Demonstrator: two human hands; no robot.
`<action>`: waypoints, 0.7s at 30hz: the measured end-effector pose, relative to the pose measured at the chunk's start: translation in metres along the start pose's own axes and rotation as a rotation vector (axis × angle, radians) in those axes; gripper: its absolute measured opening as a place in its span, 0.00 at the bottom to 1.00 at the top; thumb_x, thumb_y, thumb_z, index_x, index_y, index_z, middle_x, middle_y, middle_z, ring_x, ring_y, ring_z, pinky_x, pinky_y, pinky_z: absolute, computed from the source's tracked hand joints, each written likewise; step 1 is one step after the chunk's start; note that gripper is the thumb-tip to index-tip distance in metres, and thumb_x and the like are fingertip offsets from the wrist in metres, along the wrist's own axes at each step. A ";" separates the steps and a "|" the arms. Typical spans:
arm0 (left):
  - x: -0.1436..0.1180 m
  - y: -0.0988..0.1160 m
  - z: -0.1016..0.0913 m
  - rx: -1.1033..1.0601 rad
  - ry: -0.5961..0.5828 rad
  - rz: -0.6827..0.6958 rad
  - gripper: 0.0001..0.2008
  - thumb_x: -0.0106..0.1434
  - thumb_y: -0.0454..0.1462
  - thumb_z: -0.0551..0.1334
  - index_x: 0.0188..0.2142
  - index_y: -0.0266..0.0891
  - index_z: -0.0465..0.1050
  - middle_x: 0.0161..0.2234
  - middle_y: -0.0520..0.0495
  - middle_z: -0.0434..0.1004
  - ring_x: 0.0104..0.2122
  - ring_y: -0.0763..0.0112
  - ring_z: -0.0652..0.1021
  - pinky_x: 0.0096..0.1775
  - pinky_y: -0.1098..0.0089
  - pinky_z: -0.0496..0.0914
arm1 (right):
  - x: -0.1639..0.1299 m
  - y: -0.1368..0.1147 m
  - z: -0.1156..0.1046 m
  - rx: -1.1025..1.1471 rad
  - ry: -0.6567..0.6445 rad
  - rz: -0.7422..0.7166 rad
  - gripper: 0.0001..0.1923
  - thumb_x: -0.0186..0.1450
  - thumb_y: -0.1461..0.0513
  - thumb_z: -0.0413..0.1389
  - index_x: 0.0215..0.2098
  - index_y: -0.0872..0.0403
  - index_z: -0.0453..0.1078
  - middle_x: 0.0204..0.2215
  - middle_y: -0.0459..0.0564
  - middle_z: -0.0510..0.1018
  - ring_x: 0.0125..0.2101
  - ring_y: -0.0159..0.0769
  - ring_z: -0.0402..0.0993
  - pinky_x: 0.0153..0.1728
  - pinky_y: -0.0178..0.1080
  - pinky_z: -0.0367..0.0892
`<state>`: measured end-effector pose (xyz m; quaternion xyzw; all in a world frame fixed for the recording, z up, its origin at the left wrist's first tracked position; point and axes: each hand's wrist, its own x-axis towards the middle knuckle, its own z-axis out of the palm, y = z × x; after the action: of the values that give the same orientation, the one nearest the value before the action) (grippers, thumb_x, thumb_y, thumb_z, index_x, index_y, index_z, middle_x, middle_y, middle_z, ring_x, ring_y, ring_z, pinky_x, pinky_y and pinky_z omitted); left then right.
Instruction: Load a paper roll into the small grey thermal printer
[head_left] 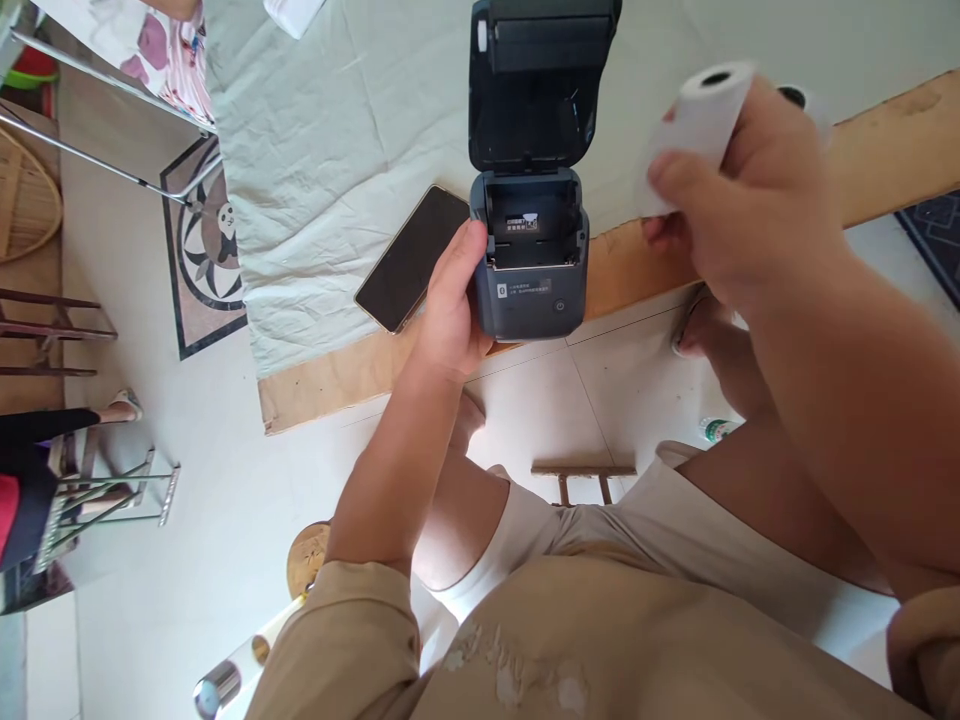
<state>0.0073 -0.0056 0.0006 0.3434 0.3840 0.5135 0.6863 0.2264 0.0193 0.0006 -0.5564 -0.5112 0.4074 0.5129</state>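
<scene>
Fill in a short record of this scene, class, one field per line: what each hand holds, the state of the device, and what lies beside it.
Left hand: left hand grips the side of the dark grey boxy plastic printer
Right hand: right hand holds a white paper roll
Printer lid: swung open, paper compartment empty
Beside printer: black flat smartphone, screen dark, lying to its left
Surface: pale green wrinkled cloth over a wooden board
Behind right hand: second white roll, mostly hidden
</scene>
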 end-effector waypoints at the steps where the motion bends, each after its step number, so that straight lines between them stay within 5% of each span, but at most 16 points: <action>1: -0.001 -0.001 0.000 -0.003 -0.010 0.007 0.15 0.76 0.47 0.60 0.40 0.40 0.78 0.36 0.47 0.80 0.46 0.64 0.83 0.54 0.67 0.76 | -0.003 0.004 -0.002 -0.168 -0.011 -0.101 0.13 0.59 0.57 0.64 0.40 0.47 0.69 0.34 0.48 0.73 0.28 0.36 0.70 0.28 0.42 0.69; 5: -0.002 -0.002 0.000 -0.010 -0.044 0.014 0.16 0.77 0.48 0.57 0.43 0.41 0.77 0.39 0.46 0.81 0.44 0.64 0.82 0.53 0.65 0.76 | -0.012 0.014 -0.008 -0.598 -0.070 -0.375 0.15 0.63 0.58 0.63 0.48 0.47 0.72 0.46 0.54 0.78 0.47 0.47 0.77 0.44 0.47 0.74; 10: -0.001 0.000 0.000 0.013 -0.018 -0.001 0.17 0.78 0.46 0.54 0.41 0.40 0.77 0.37 0.46 0.80 0.46 0.62 0.82 0.54 0.63 0.75 | -0.011 0.024 -0.009 -0.801 -0.119 -0.245 0.26 0.60 0.57 0.67 0.56 0.48 0.70 0.33 0.50 0.80 0.34 0.47 0.79 0.37 0.49 0.72; 13: -0.001 0.001 0.003 0.015 -0.008 0.001 0.16 0.77 0.46 0.57 0.40 0.40 0.77 0.36 0.46 0.79 0.45 0.63 0.81 0.52 0.64 0.76 | -0.019 0.017 -0.018 -0.778 -0.060 -0.438 0.27 0.63 0.55 0.65 0.59 0.48 0.69 0.42 0.52 0.84 0.39 0.47 0.82 0.39 0.49 0.74; 16: -0.002 0.000 0.004 -0.003 0.000 0.015 0.14 0.75 0.46 0.60 0.40 0.39 0.76 0.35 0.47 0.76 0.37 0.68 0.78 0.42 0.68 0.74 | -0.026 0.006 -0.038 -0.798 0.141 -0.640 0.21 0.71 0.50 0.56 0.59 0.46 0.71 0.53 0.49 0.81 0.52 0.49 0.80 0.53 0.55 0.71; 18: -0.001 0.000 0.003 0.001 0.009 0.005 0.14 0.75 0.45 0.61 0.38 0.39 0.77 0.33 0.48 0.74 0.33 0.70 0.75 0.37 0.69 0.70 | -0.021 0.006 -0.050 -0.892 0.254 -0.593 0.25 0.73 0.47 0.52 0.64 0.44 0.70 0.59 0.48 0.77 0.61 0.56 0.73 0.63 0.61 0.62; 21: 0.000 0.000 0.002 0.011 0.024 -0.012 0.14 0.74 0.46 0.61 0.35 0.40 0.76 0.32 0.49 0.72 0.31 0.69 0.74 0.36 0.68 0.69 | -0.001 0.016 -0.057 -0.909 0.159 -0.304 0.35 0.64 0.47 0.65 0.67 0.48 0.68 0.64 0.60 0.71 0.64 0.59 0.69 0.59 0.60 0.67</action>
<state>0.0093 -0.0060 0.0016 0.3385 0.3972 0.5114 0.6828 0.2843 0.0104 -0.0073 -0.6726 -0.6720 0.0196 0.3093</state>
